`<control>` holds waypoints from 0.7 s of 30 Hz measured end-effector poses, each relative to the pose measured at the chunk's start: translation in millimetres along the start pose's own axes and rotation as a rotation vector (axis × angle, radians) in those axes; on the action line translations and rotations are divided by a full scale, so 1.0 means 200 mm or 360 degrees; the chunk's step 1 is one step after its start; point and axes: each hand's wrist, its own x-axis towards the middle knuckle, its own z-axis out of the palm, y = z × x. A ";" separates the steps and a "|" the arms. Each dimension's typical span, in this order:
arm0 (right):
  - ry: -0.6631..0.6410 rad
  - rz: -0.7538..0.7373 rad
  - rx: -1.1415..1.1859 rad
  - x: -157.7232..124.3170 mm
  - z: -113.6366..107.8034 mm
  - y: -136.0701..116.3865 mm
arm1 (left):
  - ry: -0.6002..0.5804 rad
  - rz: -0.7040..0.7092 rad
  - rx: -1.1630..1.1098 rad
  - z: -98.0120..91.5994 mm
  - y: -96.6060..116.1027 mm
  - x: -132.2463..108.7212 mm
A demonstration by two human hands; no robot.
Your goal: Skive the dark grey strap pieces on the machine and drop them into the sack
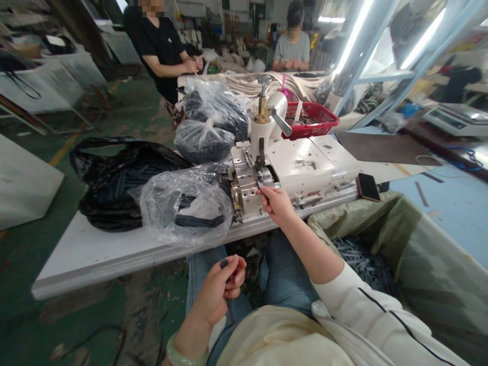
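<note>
A cream-coloured machine [312, 160] with a metal working head stands on the white table. My right hand [275, 202] is at the front of that head, its fingers pinched at the rollers on a small dark piece, mostly hidden. Low over my lap, my left hand [227, 278] is closed around a dark strip [224, 263], whose end sticks out near the thumb. Left of the machine lies an open clear plastic bag [156, 203] with dark strips inside. A black plastic bag [110, 211] holding more dark strips is beside it.
Tied clear bags [206, 140] sit behind. A red basket [320, 122] rests on the machine, a phone [368, 187] at its right end. Below right, a fabric-lined bin [430, 244] holds dark strips. Two people are across the table. The table's front edge [125, 264] runs before my knees.
</note>
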 end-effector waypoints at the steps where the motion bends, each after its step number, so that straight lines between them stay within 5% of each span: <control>1: 0.0022 0.0014 0.0020 0.00 0.00 0.00 | 0.0005 -0.0002 -0.0004 0.00 0.00 0.00; 9: 0.0230 -0.0032 0.0120 0.02 0.04 -0.03 | 0.0003 -0.0038 -0.0032 0.00 0.00 0.01; 12: 0.0429 -0.0260 0.0097 -0.01 -0.06 -0.03 | -0.0039 -0.0034 -0.0079 0.00 0.00 0.00; 16: 0.1117 -0.0672 -0.0410 -0.19 -0.51 -0.02 | -0.0181 -0.0028 -0.0321 0.02 0.03 -0.01; 19: 0.1781 -0.0682 -0.1344 -0.42 -0.97 -0.02 | -0.0249 -0.0020 -0.0513 0.03 0.05 -0.02; 21: 0.2000 -0.0703 -0.1702 -0.57 -1.18 -0.03 | -0.0300 -0.0020 -0.0596 0.04 0.05 -0.01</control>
